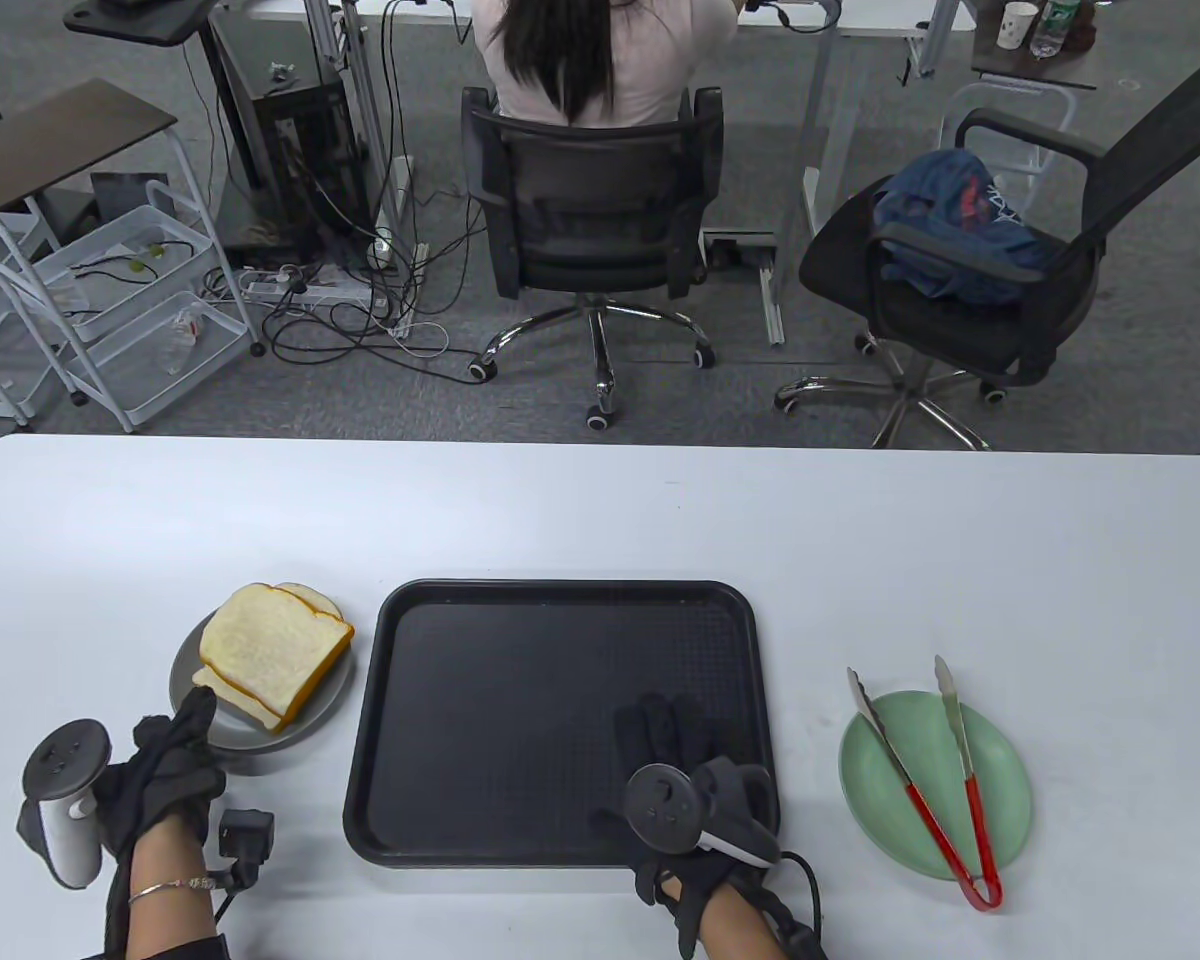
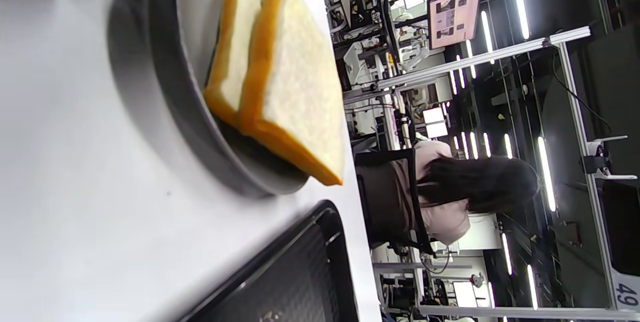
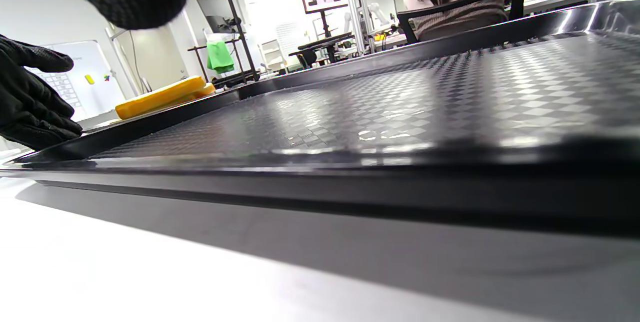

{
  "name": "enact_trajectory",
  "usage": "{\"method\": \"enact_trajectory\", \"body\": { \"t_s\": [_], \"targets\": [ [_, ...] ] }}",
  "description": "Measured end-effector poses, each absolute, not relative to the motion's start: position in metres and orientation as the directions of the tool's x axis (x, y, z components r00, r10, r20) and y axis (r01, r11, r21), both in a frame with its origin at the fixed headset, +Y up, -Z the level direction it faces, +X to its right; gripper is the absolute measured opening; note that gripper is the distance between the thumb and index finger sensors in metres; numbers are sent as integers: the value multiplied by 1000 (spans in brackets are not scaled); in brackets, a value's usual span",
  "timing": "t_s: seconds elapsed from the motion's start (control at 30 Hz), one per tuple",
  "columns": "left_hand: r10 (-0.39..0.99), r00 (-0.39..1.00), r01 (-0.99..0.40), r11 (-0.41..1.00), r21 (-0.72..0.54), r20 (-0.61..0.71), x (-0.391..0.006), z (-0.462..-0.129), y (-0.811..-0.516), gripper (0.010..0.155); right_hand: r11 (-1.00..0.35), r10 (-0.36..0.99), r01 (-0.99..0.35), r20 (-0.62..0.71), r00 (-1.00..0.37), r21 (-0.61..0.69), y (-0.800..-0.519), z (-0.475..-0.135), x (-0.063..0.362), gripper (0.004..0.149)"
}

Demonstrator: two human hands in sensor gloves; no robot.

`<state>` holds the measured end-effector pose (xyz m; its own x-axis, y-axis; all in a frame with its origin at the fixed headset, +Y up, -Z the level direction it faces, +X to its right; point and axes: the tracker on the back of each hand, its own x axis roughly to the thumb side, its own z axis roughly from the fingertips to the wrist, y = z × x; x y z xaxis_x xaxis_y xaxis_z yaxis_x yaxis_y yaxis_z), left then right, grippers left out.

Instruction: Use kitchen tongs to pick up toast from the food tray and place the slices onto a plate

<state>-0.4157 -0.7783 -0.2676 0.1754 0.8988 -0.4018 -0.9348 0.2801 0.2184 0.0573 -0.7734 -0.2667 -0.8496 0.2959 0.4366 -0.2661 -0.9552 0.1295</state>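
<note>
Left grip: the left hand (image 1: 165, 765) sits at the near left of the tabletop (image 1: 600, 510), fingers relaxed and reaching up to the near rim of the grey plate (image 1: 192, 672); it holds nothing, and whether the fingertips actually touch the rim I cannot tell
Right grip: the right hand (image 1: 695, 765) lies flat on the near right part of the food tray (image 1: 520, 720), fingers straight and spread, nothing in it
Toast: two slices of toast (image 1: 275, 655) are stacked, slightly offset, on the grey plate just left of the tray; the tray floor shows no bread
Tongs: the kitchen tongs (image 1: 925, 775), red-handled, rest untouched across the green plate (image 1: 1000, 770) at the near right, arms splayed with the tips pointing far
Step in hand: by my judgement, the transfer looks done or is being reset; any further move starts with taking up the tongs
Doing it well: lift the right hand clear of the tray and take the tongs by the red handles near the hinge end
Care: the slices look soft, so squeeze only lightly, gripping a slice across its crust edges, while the left hand steadies the plate
</note>
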Motion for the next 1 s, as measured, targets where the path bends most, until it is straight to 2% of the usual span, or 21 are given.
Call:
{"method": "enact_trajectory", "body": {
  "t_s": [0.2,0.43,0.73,1.0],
  "targets": [
    [914,246,-925,321,205,-323,-408,-267,-757,92,-955,296,-266,438,-849,129,-774,-267,57,97],
    [886,432,-876,457,155,-169,-383,-266,-720,93,-955,296,-270,442,-847,123,-773,-266,57,98],
    [772,633,-772,622,130,58,-333,-260,-686,96,-954,299,-275,444,-845,119,-773,-266,58,99],
    [606,765,-637,762,120,217,-291,-256,-677,94,-953,302,-280,446,-843,115,-773,-265,58,99]
  ]
}}
